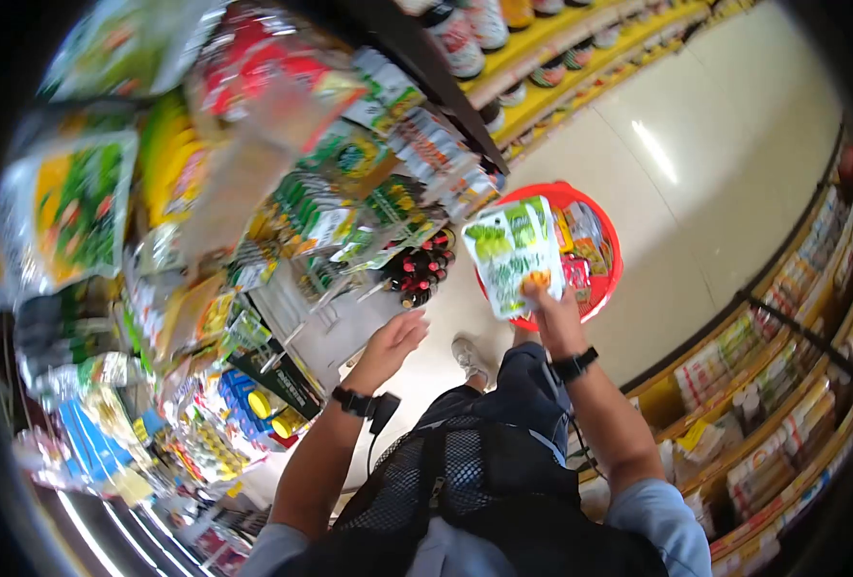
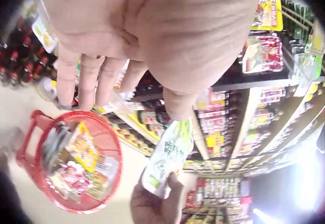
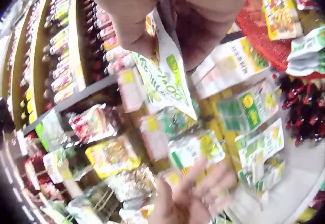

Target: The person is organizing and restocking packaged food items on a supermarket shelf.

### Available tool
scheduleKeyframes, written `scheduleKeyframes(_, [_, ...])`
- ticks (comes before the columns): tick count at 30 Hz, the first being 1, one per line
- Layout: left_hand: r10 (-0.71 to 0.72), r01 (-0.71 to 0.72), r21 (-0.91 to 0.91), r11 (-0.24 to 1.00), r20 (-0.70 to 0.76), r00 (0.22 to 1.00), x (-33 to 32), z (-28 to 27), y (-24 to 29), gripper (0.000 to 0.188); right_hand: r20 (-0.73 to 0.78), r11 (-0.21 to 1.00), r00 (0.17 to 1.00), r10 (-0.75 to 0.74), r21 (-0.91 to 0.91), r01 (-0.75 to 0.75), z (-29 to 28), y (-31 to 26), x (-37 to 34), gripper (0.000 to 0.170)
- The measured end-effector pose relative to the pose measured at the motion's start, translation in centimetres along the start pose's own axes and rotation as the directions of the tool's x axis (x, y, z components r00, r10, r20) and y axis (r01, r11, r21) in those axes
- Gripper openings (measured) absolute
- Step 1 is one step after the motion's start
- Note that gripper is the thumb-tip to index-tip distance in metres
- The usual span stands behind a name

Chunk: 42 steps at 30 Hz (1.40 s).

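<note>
My right hand (image 1: 555, 313) pinches a white and green food packet (image 1: 506, 252) by its lower edge, thumb on the printed front. In the head view the packet overlaps a red shopping basket (image 1: 611, 274). The right wrist view shows the packet (image 3: 161, 76) edge-on between thumb and fingers. My left hand (image 1: 393, 346) is held out by the hanging packets, its fingers extended and holding nothing. Seen from the left wrist, that hand's fingers (image 2: 87, 79) spread above the basket (image 2: 116, 148).
Hanging packets crowd the rack (image 1: 349, 192) on my left. Dark bottles with red caps (image 1: 417, 272) stand below it. Yellow-edged shelves (image 1: 542, 53) lie ahead, and more stocked shelves (image 1: 763, 385) curve along my right. Several packets (image 2: 84, 153) lie inside the basket on the floor.
</note>
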<state>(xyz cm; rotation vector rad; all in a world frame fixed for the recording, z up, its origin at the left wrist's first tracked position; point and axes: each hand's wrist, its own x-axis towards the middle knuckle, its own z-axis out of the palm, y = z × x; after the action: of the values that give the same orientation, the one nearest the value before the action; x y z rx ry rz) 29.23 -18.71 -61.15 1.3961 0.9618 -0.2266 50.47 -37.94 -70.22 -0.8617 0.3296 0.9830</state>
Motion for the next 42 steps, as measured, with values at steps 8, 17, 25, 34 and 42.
scheduleKeyframes(8, [0.331,-0.316,-0.214,0.924,0.037,0.943,-7.4,-0.5,7.2,0.039,0.404,0.948,0.873,0.274,-0.265,-0.174,11.6,0.2,-11.0,0.054])
scheduleKeyframes(17, [0.550,-0.543,-0.085,0.835,0.099,0.830,-21.1,-7.3,5.3,0.041,0.498,0.823,0.767,0.405,-0.564,-0.069,18.5,1.2,-15.1,0.049])
scheduleKeyframes(25, [0.641,-0.648,-0.128,0.751,-0.099,0.761,-29.2,-10.5,-5.9,0.042,0.459,0.709,0.718,0.523,-0.702,-0.069,22.3,11.0,-22.1,0.033])
scheduleKeyframes(34, [0.565,-0.703,-0.188,0.686,-0.469,0.678,-37.7,-15.9,-7.6,0.031,0.585,0.824,0.712,0.388,-0.567,0.017,24.4,13.4,-25.4,0.046])
scheduleKeyframes(42, [0.640,-0.862,-0.341,0.375,-0.578,0.507,-42.4,-26.5,-1.4,0.031,0.518,0.852,0.830,0.206,-0.512,0.108,21.0,12.5,-26.3,0.050])
